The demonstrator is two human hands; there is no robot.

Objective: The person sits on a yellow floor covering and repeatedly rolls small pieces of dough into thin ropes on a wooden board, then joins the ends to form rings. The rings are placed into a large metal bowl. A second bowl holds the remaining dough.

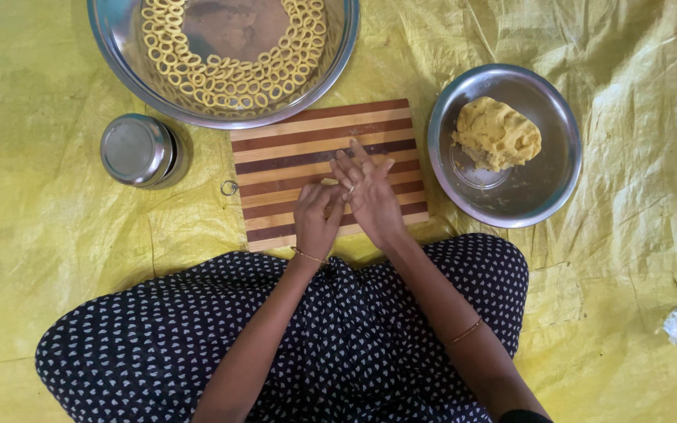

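Dough, a thin pale strip [337, 183], sits pinched between your two hands just above the striped wooden board [291, 149]. Your right hand [370, 196] lies over it with fingers [358, 160] stretched forward and close together, the thumb side pressing the strip. Your left hand [316, 218] curls narrow beneath, fingertips meeting the strip at the same spot; how much dough is hidden inside the grip is hard to tell. Ahead of your fingertips, past the board's far edge, a large steel basin [119, 47] holds many small yellow dough rings [229, 82] laid round its floor. Right of your right fingers stands a smaller steel bowl [546, 184] with a lump of yellow dough [497, 133]. Left of your left hand, well apart, a round steel tin [139, 150] rests on the yellow sheet [41, 219]. Near the board's left edge lies a small metal ring [229, 188].
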